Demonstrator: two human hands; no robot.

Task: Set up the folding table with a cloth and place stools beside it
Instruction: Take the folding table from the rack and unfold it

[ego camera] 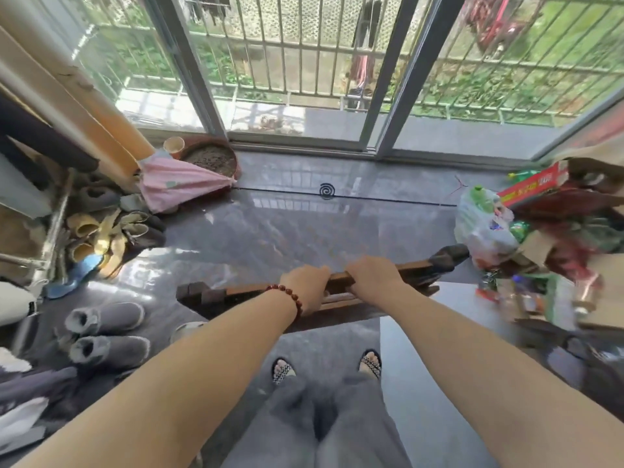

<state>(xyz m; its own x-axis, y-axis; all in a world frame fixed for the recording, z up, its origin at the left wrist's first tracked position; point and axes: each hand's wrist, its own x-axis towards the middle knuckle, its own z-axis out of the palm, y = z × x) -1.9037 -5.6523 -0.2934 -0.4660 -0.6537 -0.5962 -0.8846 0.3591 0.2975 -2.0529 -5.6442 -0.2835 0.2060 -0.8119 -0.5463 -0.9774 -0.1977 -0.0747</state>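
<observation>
Got the folding table folded flat and up on its edge, just ahead of my feet, shiny grey floor beyond it. Left hand and right hand sit side by side on the top rail, fingers curled tight round it. Fuzzy grey boots off to my left, plastic bag to the right
</observation>
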